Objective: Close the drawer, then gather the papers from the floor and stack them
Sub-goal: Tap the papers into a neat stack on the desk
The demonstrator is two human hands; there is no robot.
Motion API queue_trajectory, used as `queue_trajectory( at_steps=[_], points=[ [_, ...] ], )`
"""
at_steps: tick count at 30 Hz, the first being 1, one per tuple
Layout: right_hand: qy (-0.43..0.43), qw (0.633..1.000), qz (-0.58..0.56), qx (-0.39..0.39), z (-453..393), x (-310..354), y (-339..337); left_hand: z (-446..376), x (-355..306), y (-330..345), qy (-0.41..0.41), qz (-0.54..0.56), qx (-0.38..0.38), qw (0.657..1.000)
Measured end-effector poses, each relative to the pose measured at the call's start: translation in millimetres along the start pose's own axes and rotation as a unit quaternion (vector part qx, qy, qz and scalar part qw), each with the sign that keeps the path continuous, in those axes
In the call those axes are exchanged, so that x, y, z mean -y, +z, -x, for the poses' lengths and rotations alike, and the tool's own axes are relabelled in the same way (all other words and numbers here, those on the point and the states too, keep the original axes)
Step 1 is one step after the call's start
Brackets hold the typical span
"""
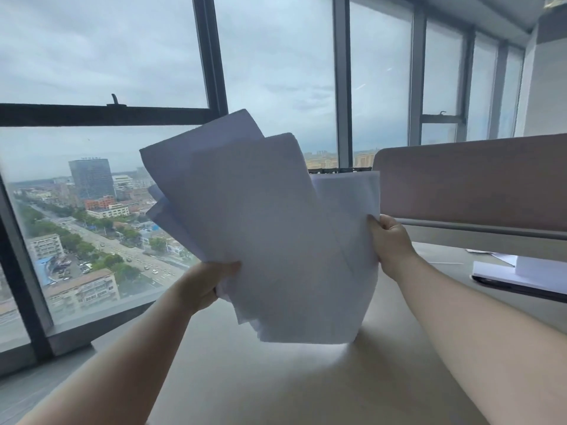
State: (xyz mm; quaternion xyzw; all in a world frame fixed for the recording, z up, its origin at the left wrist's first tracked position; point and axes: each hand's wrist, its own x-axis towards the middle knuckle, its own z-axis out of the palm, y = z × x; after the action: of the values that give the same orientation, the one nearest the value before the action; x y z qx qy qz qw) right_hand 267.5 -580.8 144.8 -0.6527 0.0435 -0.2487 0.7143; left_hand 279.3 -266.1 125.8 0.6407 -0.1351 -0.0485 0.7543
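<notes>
The papers (pixel 276 240) are showing as thin, matt white sheets, smooth and slightly limp. The desk (pixel 276 388) nearest is looking like smooth, pale laminate with a soft sheen. The divider panel (pixel 472 182) at the far right is reading as matt, felt-like cloth. The window frame (pixel 101 115) on the left is appearing as dark, matt metal around clear glass.

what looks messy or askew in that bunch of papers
The papers are fanned out unevenly, upper corners pointing different ways, edges not aligned. Left hand and right hand hold them upright above the desk.
</notes>
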Motion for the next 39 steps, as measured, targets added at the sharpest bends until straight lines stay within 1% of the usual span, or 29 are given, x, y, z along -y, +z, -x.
queue_trajectory(
  at_steps=[3, 4, 6, 9, 12, 14, 17, 18, 21, 24, 27, 31, 33, 36, 38, 39],
  points=[
    [0.001, 0.996, -0.055, 0.072, 3, 9, -2, 3, 5, 0, -0.039, -0.021, 0.018, 0.999],
    [0.006, 0.994, -0.056, 0.094, 3, 11, 0, 3, 6, 1, -0.047, -0.026, 0.021, 0.998],
    [0.017, 0.992, -0.052, 0.113, 6, 15, 8, 3, 6, 7, -0.048, -0.036, 0.027, 0.998],
    [0.05, 0.991, -0.058, 0.105, 8, 17, 19, 1, 7, 18, -0.022, -0.026, 0.021, 0.999],
    [0.112, 0.975, -0.115, 0.154, 12, 19, 29, 0, 9, 27, 0.008, -0.012, -0.004, 1.0],
    [0.136, 0.971, -0.108, 0.165, 11, 21, 33, -1, 11, 28, 0.021, -0.003, -0.017, 1.0],
    [0.1, 0.964, -0.081, 0.233, 14, 26, 30, 3, 13, 23, 0.031, 0.009, -0.027, 0.999],
    [0.089, 0.965, -0.056, 0.24, 16, 26, 27, 3, 13, 22, 0.031, 0.012, -0.022, 0.999],
    [0.073, 0.971, 0.007, 0.227, 19, 19, 23, 5, 9, 24, 0.014, 0.01, 0.014, 1.0],
    [0.063, 0.977, -0.011, 0.203, 19, 19, 19, 6, 0, 29, 0.029, -0.019, 0.055, 0.998],
    [0.037, 0.981, -0.037, 0.184, 18, 26, 17, 3, -7, 33, 0.038, -0.021, 0.071, 0.997],
    [-0.004, 0.969, -0.069, 0.239, 22, 37, 15, 4, -13, 45, 0.019, 0.01, 0.137, 0.99],
    [0.015, 0.959, -0.075, 0.272, 23, 38, 10, 6, -14, 50, 0.012, 0.018, 0.152, 0.988],
    [0.073, 0.943, -0.068, 0.318, 22, 31, -1, 8, -12, 52, -0.001, 0.015, 0.168, 0.986],
    [0.104, 0.937, -0.058, 0.329, 20, 24, -8, 9, -11, 50, -0.002, 0.01, 0.176, 0.984],
    [0.106, 0.937, -0.054, 0.327, 19, 20, -11, 9, -10, 48, -0.001, 0.008, 0.177, 0.984]
  ],
)
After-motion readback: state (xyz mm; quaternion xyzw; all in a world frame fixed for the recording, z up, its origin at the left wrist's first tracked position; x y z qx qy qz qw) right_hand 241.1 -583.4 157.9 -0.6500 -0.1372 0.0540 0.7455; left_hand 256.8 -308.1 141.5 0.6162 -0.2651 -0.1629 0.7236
